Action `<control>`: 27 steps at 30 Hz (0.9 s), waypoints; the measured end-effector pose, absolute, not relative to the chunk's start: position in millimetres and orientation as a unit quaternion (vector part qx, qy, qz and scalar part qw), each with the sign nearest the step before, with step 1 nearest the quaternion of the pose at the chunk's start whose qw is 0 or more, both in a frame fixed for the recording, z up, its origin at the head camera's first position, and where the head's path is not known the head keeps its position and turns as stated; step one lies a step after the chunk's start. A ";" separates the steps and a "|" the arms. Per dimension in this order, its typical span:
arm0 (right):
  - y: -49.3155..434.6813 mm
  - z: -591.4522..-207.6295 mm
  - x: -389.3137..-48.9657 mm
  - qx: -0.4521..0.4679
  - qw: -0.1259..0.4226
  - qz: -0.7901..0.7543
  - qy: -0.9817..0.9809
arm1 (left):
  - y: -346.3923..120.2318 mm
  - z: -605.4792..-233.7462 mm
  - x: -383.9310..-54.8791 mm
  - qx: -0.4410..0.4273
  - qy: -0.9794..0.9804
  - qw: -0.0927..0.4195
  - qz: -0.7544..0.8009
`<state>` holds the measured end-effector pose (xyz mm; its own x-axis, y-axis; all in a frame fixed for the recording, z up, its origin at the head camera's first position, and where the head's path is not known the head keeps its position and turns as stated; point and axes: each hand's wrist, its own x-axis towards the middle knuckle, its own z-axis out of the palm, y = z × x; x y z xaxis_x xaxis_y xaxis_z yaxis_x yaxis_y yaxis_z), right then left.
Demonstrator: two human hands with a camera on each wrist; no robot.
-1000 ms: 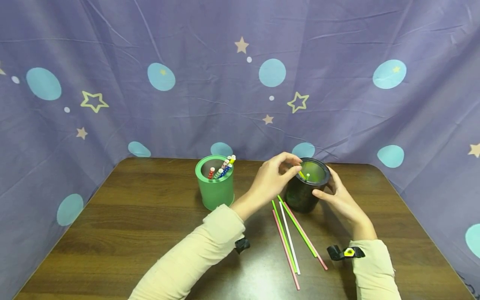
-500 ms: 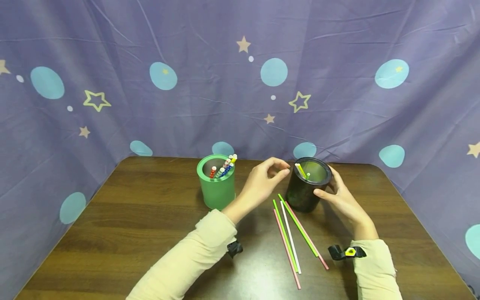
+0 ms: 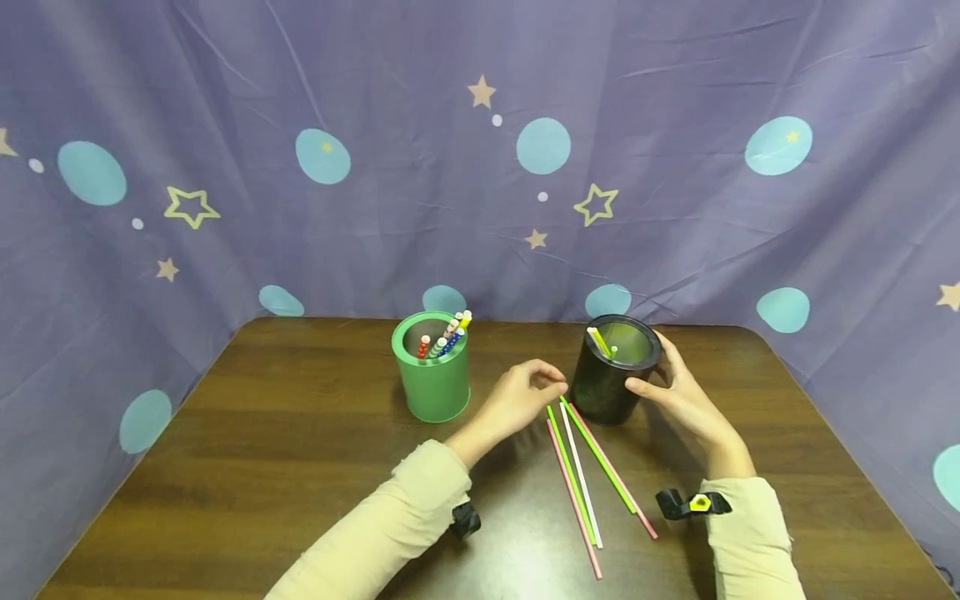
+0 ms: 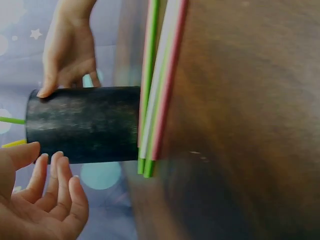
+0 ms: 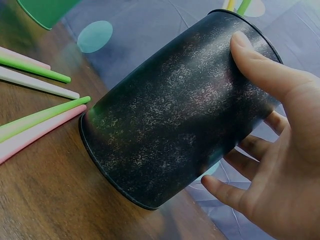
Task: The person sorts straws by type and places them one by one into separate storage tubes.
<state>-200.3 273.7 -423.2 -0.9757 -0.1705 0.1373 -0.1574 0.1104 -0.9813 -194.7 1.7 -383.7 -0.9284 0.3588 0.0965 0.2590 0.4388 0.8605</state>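
Observation:
A black cylindrical pen holder (image 3: 606, 390) stands upright on the table. My right hand (image 3: 686, 404) grips its right side near the rim, the thumb (image 5: 250, 55) in front and the fingers behind. A yellow and a green stick (image 3: 602, 342) poke up inside it. Just left of the holder, my left hand (image 3: 517, 404) hovers by the far ends of several thin sticks (image 3: 581, 475) in pink, green and white. In the left wrist view, my left hand's fingers (image 4: 62, 190) are loosely bent, with nothing between them and the thumb.
A green cylindrical pen holder (image 3: 435, 390) stands to the left, with several patterned white-capped sticks (image 3: 450, 340) in it. The brown wooden table (image 3: 262, 458) ends at a purple curtain (image 3: 375, 233) behind both holders.
My left hand has let go of a yellow stick at the black holder's rim, then moved left and down toward the loose sticks. My right hand has stayed on the holder.

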 end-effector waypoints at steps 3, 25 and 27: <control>272.2 -424.6 -200.6 -0.110 0.002 -0.647 0.755 | -3.1 -391.3 -192.5 0.172 0.864 0.071 0.468; 275.5 -422.8 -199.4 -0.108 0.001 -0.671 0.734 | 1.7 -422.2 -206.3 0.134 0.910 0.135 0.367; 274.9 -423.5 -199.9 -0.107 0.003 -0.669 0.736 | 2.2 -423.6 -206.0 0.143 0.923 0.122 0.336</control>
